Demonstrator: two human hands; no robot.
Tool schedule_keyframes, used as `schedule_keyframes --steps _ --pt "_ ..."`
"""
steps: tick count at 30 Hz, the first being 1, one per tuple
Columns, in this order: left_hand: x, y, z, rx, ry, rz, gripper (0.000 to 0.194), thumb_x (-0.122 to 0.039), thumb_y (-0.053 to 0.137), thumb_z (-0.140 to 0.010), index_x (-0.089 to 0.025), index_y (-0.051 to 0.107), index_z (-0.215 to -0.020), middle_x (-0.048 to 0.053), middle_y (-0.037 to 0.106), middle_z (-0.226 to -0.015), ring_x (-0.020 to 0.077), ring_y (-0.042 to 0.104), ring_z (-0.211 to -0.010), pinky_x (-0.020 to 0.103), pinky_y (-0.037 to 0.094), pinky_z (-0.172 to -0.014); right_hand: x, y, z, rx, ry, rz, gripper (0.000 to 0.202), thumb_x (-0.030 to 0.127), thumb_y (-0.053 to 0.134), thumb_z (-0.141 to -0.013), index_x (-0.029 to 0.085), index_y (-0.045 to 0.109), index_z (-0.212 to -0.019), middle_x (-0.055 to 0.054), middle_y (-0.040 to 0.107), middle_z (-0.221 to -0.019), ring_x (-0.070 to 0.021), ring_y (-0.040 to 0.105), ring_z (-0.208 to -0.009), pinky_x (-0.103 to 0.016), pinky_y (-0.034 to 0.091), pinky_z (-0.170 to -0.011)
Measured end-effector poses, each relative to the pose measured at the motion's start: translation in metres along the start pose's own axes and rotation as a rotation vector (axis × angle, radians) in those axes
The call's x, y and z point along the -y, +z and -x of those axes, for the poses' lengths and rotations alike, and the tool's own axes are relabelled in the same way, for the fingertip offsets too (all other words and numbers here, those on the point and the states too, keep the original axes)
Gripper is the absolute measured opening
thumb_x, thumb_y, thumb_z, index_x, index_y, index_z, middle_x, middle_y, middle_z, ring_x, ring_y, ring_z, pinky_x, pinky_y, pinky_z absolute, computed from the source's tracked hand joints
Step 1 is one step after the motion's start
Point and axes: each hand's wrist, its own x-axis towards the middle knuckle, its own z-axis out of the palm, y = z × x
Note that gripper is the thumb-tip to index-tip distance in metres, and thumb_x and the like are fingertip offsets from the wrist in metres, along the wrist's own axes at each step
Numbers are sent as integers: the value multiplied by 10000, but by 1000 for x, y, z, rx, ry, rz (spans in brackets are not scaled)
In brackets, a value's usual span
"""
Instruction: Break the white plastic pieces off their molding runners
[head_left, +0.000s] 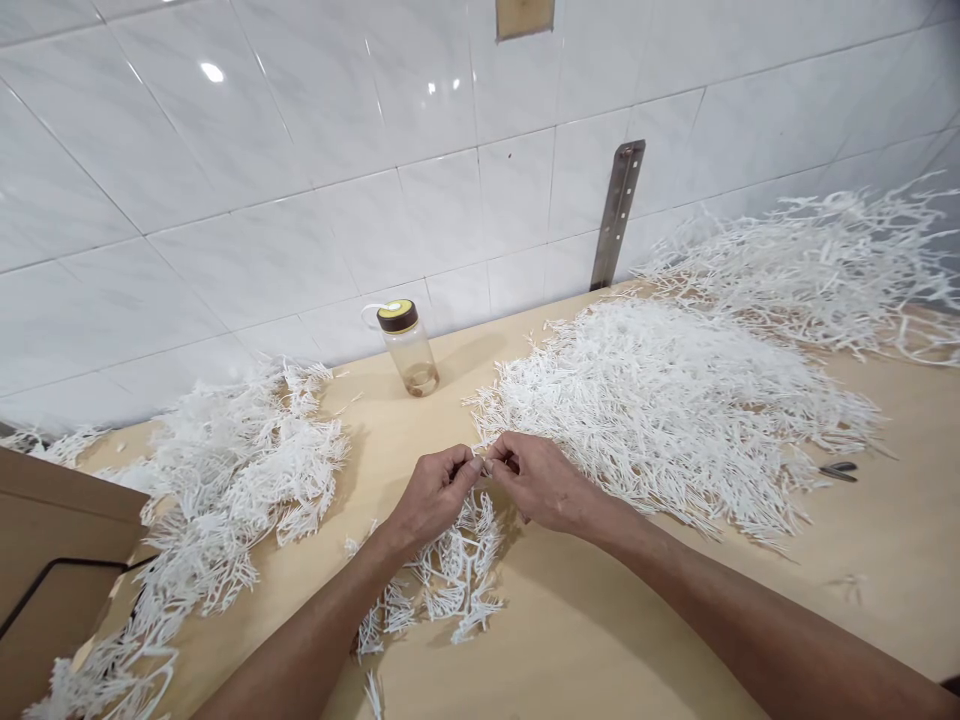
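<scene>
Our left hand and right hand meet, each grip pinched nearly closed on a small white strand, above a small white cluster on the bench. Beyond, our clear bottle, lid on, holds a little brownish content at its base.

The wooden surface bears a bottle with a dark-rimmed yellow lid, white branched strands heaped left and right, and a small dark tool beside the right heap.
</scene>
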Motion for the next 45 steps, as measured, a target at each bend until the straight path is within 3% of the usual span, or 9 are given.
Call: schedule_keyframes --steps 8,13,16,20,26,30,33,40,45 --pt "-5 -1 0 57 -66 130 398 -474 555 -840 -194 367 -630 -61 285 -597 83 236 -552 221 211 -499 3 5 5 23 -20 25 128 198 495 -863 195 518 -737 -13 594 -716 -126 527 -600 -218 363 -482" --pt "-6 1 2 38 3 -50 341 -387 511 -857 -197 364 -614 -57 317 -578 90 264 -548 231 225 -506 6 16 6 -102 -136 308 186 46 510 -820 196 480 -713 -49 580 -750 -145 501 -627 -256 340 -522" --pt "-8 2 4 27 47 -128 315 -352 498 -878 -196 382 -630 -53 340 -574 94 286 -545 240 232 -513 2 10 -1 -203 -83 363 239 -9 495 -794 202 447 -693 -54 558 -703 -138 462 -565 -267 305 -495" --pt "-6 0 3 -51 67 -11 352 -433 504 -904 -195 404 -664 -52 315 -596 97 287 -558 240 249 -527 -9 -13 -8 -360 65 288 137 127 489 -854 210 474 -746 -10 554 -646 -148 490 -554 -260 337 -514" --pt "1 -1 0 -160 72 44 370 -480 519 -907 -193 435 -690 -49 323 -613 102 297 -577 235 272 -542 -11 -26 -8 -444 -15 184 125 278 522 -885 205 558 -790 -19 639 -725 -153 542 -591 -287 399 -601" --pt "5 2 1 -183 94 -7 350 -465 504 -923 -192 462 -708 -50 346 -607 103 314 -569 239 283 -548 -2 -18 -4 -260 -99 111 222 322 505 -912 199 653 -800 -27 687 -785 -148 575 -619 -281 426 -612" --pt "7 2 1 -201 116 -53 330 -430 501 -930 -189 474 -707 -48 368 -604 103 331 -570 240 294 -560 3 -8 -1 -120 -79 73 215 334 548 -891 199 695 -812 -21 698 -792 -143 584 -624 -270 426 -595" --pt "4 3 1 -186 142 -144 339 -404 491 -935 -184 466 -679 -50 341 -599 99 306 -567 241 279 -546 3 -2 -1 -95 -38 101 190 256 547 -861 199 691 -749 13 631 -629 -129 530 -548 -255 388 -548" --pt "-1 2 2 -114 97 -94 286 -419 541 -901 -173 533 -756 -37 437 -630 99 384 -576 225 313 -530 10 -5 -1 -41 51 66 224 223 499 -880 190 703 -792 15 594 -574 -128 516 -500 -250 373 -506"
